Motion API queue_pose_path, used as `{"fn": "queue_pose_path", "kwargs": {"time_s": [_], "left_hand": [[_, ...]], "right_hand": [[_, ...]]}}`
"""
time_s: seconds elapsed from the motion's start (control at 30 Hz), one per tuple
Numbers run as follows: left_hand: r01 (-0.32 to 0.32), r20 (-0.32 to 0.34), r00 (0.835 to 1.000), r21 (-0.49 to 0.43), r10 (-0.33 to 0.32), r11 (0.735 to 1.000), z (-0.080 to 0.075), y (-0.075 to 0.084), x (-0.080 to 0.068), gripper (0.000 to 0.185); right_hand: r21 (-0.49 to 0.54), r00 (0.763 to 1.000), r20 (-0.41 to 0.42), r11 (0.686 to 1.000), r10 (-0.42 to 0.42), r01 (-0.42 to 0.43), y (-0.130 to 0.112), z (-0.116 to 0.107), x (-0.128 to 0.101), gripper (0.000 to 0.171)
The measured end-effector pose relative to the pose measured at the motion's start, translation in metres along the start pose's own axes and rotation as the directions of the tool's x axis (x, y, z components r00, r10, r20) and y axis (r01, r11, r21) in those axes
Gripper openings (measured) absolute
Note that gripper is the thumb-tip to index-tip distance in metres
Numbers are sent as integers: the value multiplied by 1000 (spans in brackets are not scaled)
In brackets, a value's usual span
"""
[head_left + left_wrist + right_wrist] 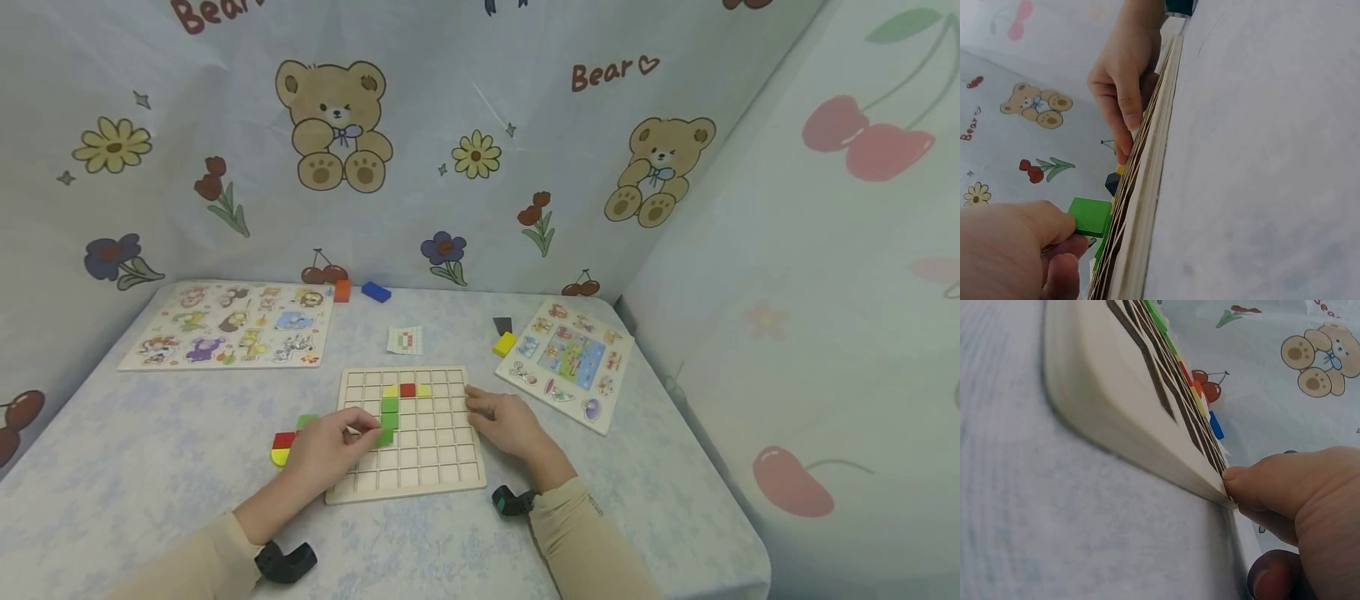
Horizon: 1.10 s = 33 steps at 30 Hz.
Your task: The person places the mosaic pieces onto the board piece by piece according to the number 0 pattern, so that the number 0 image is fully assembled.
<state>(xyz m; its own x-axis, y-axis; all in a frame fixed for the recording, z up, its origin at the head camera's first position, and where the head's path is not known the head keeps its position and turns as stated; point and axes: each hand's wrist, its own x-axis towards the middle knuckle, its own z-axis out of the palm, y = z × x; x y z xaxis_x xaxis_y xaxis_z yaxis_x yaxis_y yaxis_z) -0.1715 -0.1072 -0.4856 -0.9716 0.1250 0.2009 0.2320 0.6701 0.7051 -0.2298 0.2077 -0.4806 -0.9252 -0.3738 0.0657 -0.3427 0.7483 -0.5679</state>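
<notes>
Surface: table under a white cover with pale blue mottling, beneath both hands. Room: beyond the fingertips hung a backdrop of bears, flowers and cherries; a cherry-printed panel stood to the right of the right fingers.

Writing: "Bear" with an outlined heart, read on the backdrop beyond and right of the right fingers; a second "Bear", cut off by the frame, beyond and left of the left fingers. A small card with a coloured grid lay beyond the left fingertips. Print on the puzzle board right of the right fingers: too small to read.

Hands: left hand pinched a green tile at its fingertips, over the grid board. Right hand touched the board's right edge, fingers loosely extended.

Between views: the left wrist camera showed the tile's broad face and the thumb against it, mostly hidden from the head camera. Only the head camera showed the red tile left of the left fingers.
</notes>
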Motion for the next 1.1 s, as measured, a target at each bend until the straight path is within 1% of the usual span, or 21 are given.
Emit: {"fn": "queue_pose_path", "kwargs": {"time_s": [0.23, 0.47, 0.63, 0.8, 0.9, 1.0, 1.1], "left_hand": [[-11, 25, 1000, 41, 10, 999, 4, -1, 2, 9], [-84, -6, 996, 44, 85, 995, 7, -3, 4, 11], [-107, 2, 994, 46, 107, 993, 8, -5, 4, 11], [-101, 28, 995, 45, 99, 994, 6, -6, 5, 10], [-77, 49, 996, 44, 75, 996, 5, -5, 6, 8], [-75, 61, 996, 66, 71, 995, 4, -5, 6, 9], [-76, 60, 996, 89, 71, 993, 4, -5, 6, 12]], "right_hand": [[3, 1000, -5, 1000, 8, -8, 0, 0, 0, 37], [5, 1000, -6, 1000, 15, -15, -1, 0, 0, 36], [13, 1000, -1, 1000, 4, -4, -2, -1, -1, 36], [3, 1000, -5, 1000, 15, -15, -1, 0, 0, 37], [-4, 1000, -10, 1000, 17, -17, 0, 1, 0, 37], [-2, 1000, -16, 1000, 18, -18, 1, 2, 1, 37], [6, 1000, -16, 1000, 17, -17, 0, 2, 1, 37]]}}
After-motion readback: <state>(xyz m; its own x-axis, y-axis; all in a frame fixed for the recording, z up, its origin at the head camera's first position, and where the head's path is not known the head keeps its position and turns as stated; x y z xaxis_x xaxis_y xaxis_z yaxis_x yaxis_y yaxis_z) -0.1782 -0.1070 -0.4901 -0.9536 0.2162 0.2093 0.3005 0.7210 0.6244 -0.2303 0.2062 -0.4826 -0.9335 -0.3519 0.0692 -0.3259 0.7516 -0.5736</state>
